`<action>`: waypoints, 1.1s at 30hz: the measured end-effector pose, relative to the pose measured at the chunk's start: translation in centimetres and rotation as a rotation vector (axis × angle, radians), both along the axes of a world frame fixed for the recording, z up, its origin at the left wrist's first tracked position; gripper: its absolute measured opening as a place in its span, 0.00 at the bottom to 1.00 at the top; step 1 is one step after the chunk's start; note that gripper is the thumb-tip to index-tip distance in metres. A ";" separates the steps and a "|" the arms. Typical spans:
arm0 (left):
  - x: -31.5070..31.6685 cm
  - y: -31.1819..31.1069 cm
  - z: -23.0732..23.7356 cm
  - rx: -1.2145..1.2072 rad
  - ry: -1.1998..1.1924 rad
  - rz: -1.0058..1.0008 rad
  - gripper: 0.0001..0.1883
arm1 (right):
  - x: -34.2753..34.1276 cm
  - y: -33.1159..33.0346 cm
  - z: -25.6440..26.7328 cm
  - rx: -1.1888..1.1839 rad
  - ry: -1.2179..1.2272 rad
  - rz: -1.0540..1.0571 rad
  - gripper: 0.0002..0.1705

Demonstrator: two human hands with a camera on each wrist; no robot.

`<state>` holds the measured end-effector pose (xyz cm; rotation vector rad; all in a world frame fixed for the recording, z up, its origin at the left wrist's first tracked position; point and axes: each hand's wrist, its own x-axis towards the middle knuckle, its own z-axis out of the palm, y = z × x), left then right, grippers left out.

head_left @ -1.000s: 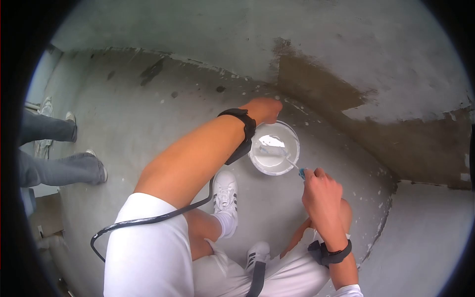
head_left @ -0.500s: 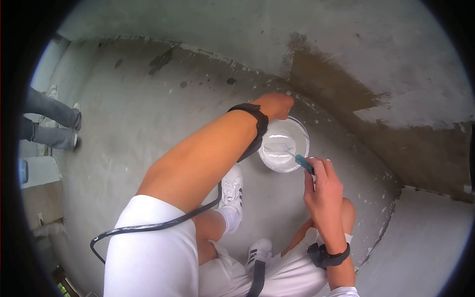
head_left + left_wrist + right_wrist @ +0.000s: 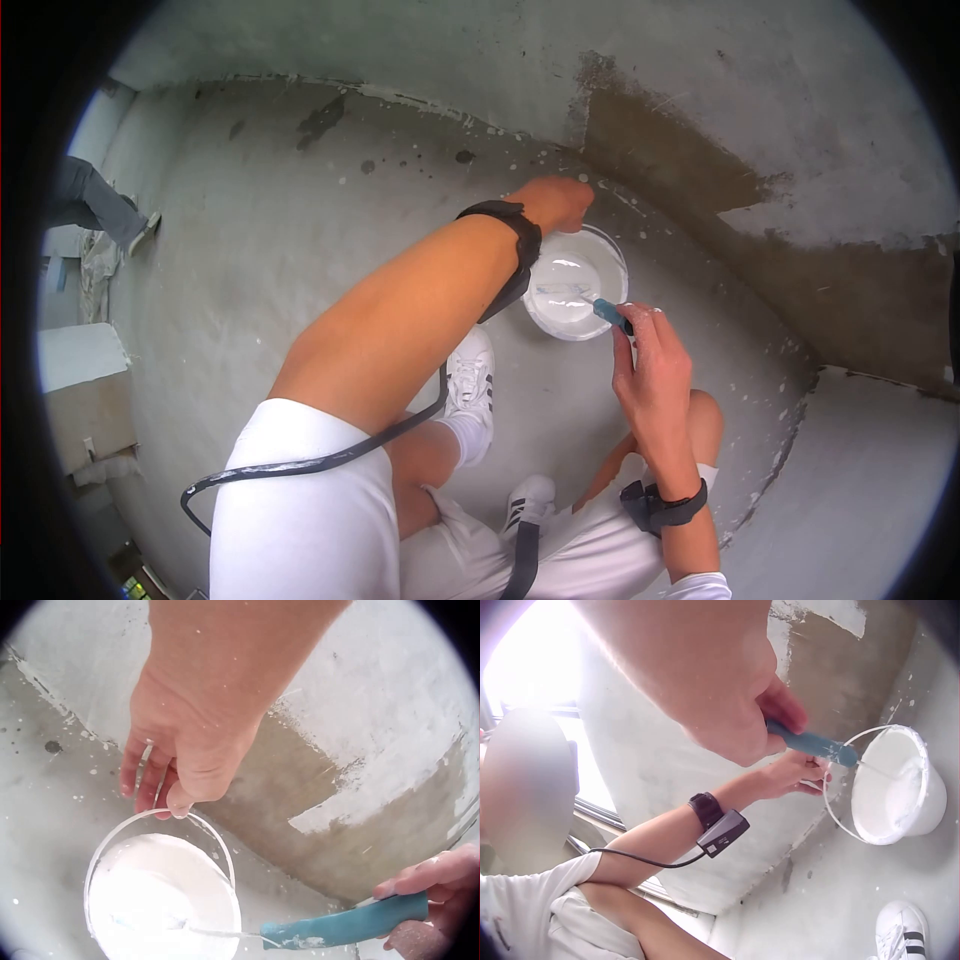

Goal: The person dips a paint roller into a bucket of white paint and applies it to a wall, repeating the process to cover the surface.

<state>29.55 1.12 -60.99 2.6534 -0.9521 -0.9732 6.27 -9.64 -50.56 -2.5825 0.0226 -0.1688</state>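
"What do we see well left of the left hand (image 3: 555, 203)?"
"A person's grey trouser leg (image 3: 105, 203) and shoe (image 3: 147, 234); nearer that hand, dark stains (image 3: 322, 122) mark the floor (image 3: 240, 220)."
"And in our right wrist view?"
"We find a bright window (image 3: 536, 671), well apart from that hand."

The grey floor (image 3: 250, 250) bore dark stains (image 3: 322, 122) and pale spatter (image 3: 343, 181); the wall (image 3: 850, 130) showed a brown patch (image 3: 655, 140); the window (image 3: 536, 667) glared white.

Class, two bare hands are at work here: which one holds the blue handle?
The right hand: it grips the blue handle, whereas the left hand pinches the hoop of the white bucket.
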 end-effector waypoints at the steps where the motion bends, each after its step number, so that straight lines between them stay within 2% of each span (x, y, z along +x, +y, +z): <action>1: -0.1 0.1 0.0 -0.010 -0.002 0.008 0.18 | 0.0 0.1 0.0 0.004 0.004 -0.002 0.14; 15: -0.2 0.6 0.1 -0.050 -0.011 0.021 0.18 | 0.0 0.0 -0.4 -0.007 0.015 -0.001 0.16; 18: -0.4 0.7 0.5 -0.034 -0.009 0.022 0.19 | 0.1 0.0 -0.7 0.023 0.001 -0.056 0.16; 24: -0.5 0.7 1.2 -0.027 -0.014 0.005 0.19 | 0.0 -0.5 -2.4 0.441 0.066 -0.174 0.20; 27: -0.5 0.6 1.0 -0.012 -0.009 0.003 0.19 | 0.7 -0.7 -2.9 0.614 0.256 -0.336 0.19; 30: -0.2 0.4 1.0 0.012 0.001 -0.003 0.19 | 1.0 -1.0 -2.3 -0.018 0.059 -0.163 0.16; 33: -0.2 0.5 0.9 0.006 0.010 0.002 0.20 | 0.8 -0.9 -1.1 0.157 0.164 -0.158 0.13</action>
